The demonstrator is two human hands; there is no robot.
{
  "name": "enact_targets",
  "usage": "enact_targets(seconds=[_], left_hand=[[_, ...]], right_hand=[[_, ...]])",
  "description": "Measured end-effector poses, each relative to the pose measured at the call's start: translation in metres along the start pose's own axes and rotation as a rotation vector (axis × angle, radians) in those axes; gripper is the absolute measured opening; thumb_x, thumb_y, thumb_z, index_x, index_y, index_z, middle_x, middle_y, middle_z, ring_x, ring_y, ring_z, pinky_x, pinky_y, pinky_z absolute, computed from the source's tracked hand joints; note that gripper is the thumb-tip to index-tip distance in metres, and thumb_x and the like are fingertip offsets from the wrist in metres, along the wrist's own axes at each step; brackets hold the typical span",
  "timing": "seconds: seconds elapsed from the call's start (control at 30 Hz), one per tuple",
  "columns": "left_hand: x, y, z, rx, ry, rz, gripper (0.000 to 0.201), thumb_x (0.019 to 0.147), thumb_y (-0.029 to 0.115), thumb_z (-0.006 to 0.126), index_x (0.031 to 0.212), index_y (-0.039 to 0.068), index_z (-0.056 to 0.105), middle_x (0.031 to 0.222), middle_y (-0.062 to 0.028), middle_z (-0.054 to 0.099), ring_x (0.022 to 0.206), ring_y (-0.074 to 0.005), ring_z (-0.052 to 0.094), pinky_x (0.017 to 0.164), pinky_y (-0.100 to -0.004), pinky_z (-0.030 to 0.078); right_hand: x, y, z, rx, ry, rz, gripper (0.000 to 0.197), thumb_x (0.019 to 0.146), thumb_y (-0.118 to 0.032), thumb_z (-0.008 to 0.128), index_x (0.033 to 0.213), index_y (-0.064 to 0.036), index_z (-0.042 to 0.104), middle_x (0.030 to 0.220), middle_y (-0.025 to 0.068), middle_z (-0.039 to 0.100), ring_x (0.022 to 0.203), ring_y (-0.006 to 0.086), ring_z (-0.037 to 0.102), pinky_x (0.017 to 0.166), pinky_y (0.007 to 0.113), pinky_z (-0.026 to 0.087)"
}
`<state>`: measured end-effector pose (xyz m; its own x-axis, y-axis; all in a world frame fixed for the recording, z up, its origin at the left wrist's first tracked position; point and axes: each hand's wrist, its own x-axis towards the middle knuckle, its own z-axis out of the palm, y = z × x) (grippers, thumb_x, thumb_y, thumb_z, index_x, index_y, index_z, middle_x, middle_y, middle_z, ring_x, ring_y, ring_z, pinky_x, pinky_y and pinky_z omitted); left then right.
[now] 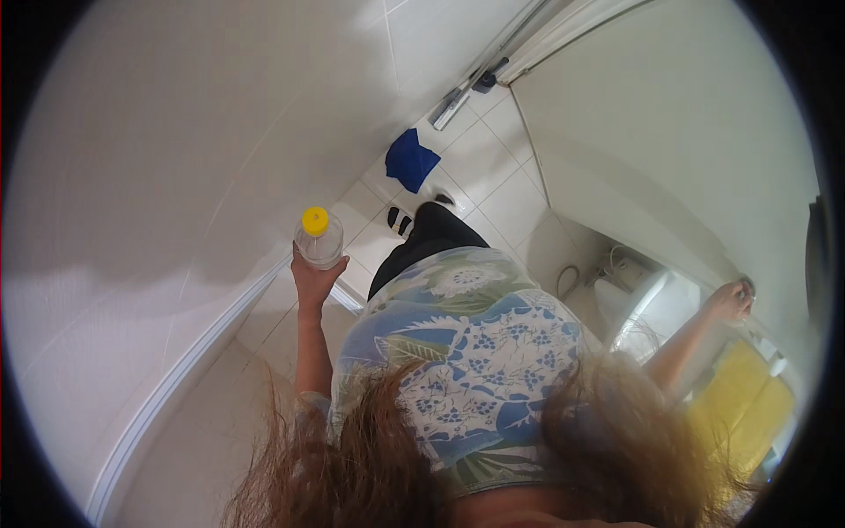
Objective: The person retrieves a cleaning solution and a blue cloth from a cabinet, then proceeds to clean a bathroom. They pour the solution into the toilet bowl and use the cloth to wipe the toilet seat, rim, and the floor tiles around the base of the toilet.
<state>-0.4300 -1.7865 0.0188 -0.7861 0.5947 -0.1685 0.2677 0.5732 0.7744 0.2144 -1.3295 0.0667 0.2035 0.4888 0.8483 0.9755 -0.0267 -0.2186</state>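
My left hand [315,280] is wrapped around a clear bottle [320,245] with a yellow cap [314,221]. The bottle is upright, held out to the left of my body above the tiled floor. Over on the far right, my right hand [731,301] reaches close to the pale wall. Its fingers are curled around a small dark, round thing [747,287], too small to make out. Below that forearm stands a white bathroom fixture [647,308] with a shiny rim, partly hidden by the arm.
A blue cloth [411,161] lies on the white floor tiles [480,163] ahead of my feet. Beyond it, a long-handled floor tool [452,112] leans in the corner. A yellow panel-like thing [739,407] is at the lower right. A pale edge strip [195,359] runs along the left.
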Motion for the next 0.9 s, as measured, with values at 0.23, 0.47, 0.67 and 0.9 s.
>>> enact_targets(seconds=[0.23,0.47,0.67,0.9], left_hand=[[-0.018,-0.014,-0.005,-0.013,0.036,-0.015,0.074,0.052,0.013,0.080,0.114,-0.001,0.042,0.103,-0.0142,0.058,0.095,-0.0235,0.058,0.082,-0.0329,0.047],[-0.028,-0.037,-0.005,-0.078,0.076,-0.073,0.073,0.053,0.013,0.080,0.113,-0.003,0.041,0.102,-0.0154,0.058,0.093,-0.0231,0.059,0.082,-0.0325,0.047],[-0.021,-0.071,0.001,-0.069,0.112,-0.031,0.071,0.054,0.010,0.080,0.112,-0.004,0.042,0.104,-0.0143,0.055,0.096,-0.0230,0.056,0.085,-0.0319,0.045],[-0.023,-0.043,-0.009,-0.053,0.212,-0.041,0.068,0.056,0.008,0.080,0.112,-0.003,0.044,0.106,-0.0127,0.054,0.097,-0.0210,0.055,0.087,-0.0323,0.044]], right_hand=[[0.021,-0.029,-0.018,-0.061,0.023,-0.233,0.009,0.068,-0.003,0.062,0.076,-0.0042,0.063,0.081,0.0095,0.056,0.074,0.0227,0.057,0.064,0.031,0.048],[0.023,-0.046,-0.039,-0.079,0.020,-0.253,0.006,0.073,-0.013,0.065,0.079,-0.0104,0.065,0.084,0.0115,0.056,0.080,0.0239,0.057,0.064,0.035,0.051],[0.017,-0.060,-0.050,-0.147,0.045,-0.323,0.008,0.074,-0.015,0.067,0.081,-0.0116,0.066,0.084,0.0114,0.056,0.081,0.0236,0.057,0.065,0.034,0.052],[0.018,-0.009,-0.031,-0.172,0.073,-0.352,0.006,0.072,-0.015,0.067,0.077,-0.0124,0.065,0.083,0.0068,0.058,0.082,0.0222,0.057,0.065,0.034,0.050]])
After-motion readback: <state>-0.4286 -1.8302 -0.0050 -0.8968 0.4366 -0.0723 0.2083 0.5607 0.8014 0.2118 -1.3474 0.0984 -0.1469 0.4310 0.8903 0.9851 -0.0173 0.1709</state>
